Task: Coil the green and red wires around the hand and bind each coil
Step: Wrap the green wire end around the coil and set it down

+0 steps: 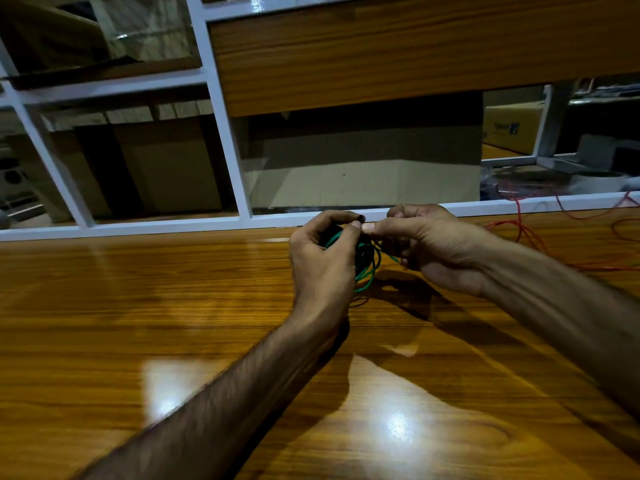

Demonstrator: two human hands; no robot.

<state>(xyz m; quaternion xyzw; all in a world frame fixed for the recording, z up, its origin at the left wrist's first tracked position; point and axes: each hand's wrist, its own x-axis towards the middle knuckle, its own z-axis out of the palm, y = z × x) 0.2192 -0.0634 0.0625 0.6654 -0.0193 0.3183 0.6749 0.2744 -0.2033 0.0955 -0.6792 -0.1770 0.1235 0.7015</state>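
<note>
The green wire [367,268] is held up just above the wooden table [173,306], already gathered into a small coil between the two hands. The left hand [322,261] is curled round the coil, its loops hanging down past the palm. The right hand [436,244] is closed too, thumb and forefinger brought together at the top of the bundle, where something small and dark is pinched; what it is cannot be told. A short green tail is seen running toward the right palm.

This is judged to be the binding of the green coil. For a tidy result, the loops should be kept squeezed flat in the left hand while the tie is drawn tight across them, and the free tail should be tucked in so nothing springs loose. The grip should not be eased until the binding is snug.

The red wire [519,230] is left loose and uncoiled on the table, off to the right near the white frame [156,225].
</note>
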